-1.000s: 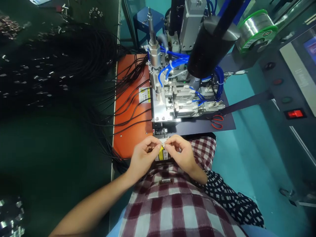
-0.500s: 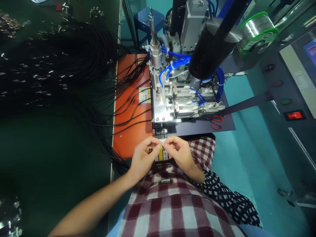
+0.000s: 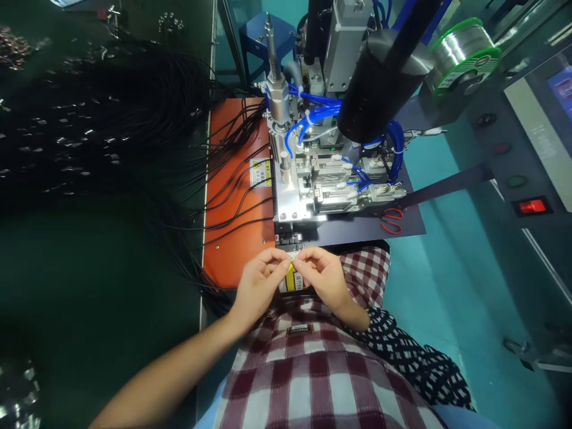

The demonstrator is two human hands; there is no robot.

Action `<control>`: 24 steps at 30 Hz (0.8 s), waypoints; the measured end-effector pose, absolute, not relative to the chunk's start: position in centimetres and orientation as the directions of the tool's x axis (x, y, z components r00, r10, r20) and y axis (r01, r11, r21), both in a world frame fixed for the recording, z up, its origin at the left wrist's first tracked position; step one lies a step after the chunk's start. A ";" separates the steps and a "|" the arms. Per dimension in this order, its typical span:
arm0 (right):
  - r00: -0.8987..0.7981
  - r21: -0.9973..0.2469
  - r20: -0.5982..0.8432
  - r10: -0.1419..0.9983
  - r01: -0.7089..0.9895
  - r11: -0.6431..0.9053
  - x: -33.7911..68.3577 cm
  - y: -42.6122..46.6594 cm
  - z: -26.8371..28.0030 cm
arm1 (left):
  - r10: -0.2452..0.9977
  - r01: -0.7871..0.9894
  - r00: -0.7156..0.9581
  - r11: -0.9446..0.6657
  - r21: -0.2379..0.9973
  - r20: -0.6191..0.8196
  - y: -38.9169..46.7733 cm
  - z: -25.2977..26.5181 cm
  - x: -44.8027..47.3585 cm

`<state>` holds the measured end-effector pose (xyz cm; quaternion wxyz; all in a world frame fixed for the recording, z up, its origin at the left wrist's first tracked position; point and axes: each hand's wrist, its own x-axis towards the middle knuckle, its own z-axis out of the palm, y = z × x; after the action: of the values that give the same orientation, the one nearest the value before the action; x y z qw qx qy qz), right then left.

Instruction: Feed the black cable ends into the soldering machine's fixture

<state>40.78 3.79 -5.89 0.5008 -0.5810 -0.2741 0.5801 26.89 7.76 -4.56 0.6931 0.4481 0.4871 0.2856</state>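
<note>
In front of my apron, my left hand [image 3: 263, 283] and my right hand [image 3: 324, 277] meet with thumbs and forefingers pinched together. Something small and pale may sit between the fingertips, too small to name. Just beyond them is the black end of a track [image 3: 289, 238] on the machine. A yellow and white label [image 3: 294, 281] shows below the fingertips. Several black cables [image 3: 241, 229] run across the orange plate [image 3: 235, 259] to the left, their ends entering the metal machine [image 3: 288, 202].
A large bundle of black cables [image 3: 134, 101] covers the dark table at left. Red-handled scissors [image 3: 392, 220] lie on the dark machine base. A solder wire spool [image 3: 467, 56] and a black cylinder [image 3: 379, 89] overhang the machine. A control panel with a red switch [image 3: 532, 206] stands at right.
Both hands keep their pinch at nearly the same spot. The whole view has shifted very slightly; the cables and machine look unchanged.
</note>
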 end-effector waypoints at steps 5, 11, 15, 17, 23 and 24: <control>0.199 -0.898 -0.399 0.895 -0.282 -0.338 40.4 3.6 -6.0 | 0.841 0.020 0.345 0.437 0.899 -0.417 7.6 -4.7 26.9; 0.207 -0.909 -0.381 0.901 -0.263 -0.324 40.8 3.6 -6.2 | 0.829 -0.001 0.360 0.460 0.888 -0.429 7.6 -4.6 26.9; 0.196 -0.946 -0.301 0.933 -0.183 -0.266 41.0 3.7 -5.9 | 0.824 0.034 0.364 0.453 0.891 -0.434 7.7 -4.4 27.0; 0.208 -0.962 -0.259 0.943 -0.139 -0.233 41.0 3.7 -5.8 | 0.826 0.052 0.366 0.441 0.896 -0.428 7.6 -4.3 27.0; 0.182 -0.977 -0.211 0.960 -0.054 -0.204 41.2 3.7 -5.8 | 0.850 0.127 0.384 0.339 0.932 -0.361 7.6 -4.3 26.9; 0.179 -0.984 -0.176 0.968 -0.003 -0.178 41.4 3.7 -5.8 | 0.852 0.149 0.393 0.313 0.938 -0.346 7.7 -4.3 26.9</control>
<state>41.35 3.71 -5.84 0.4930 -0.5887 -0.4098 0.4924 26.88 7.68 -4.26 0.6522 0.5207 0.4805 0.2695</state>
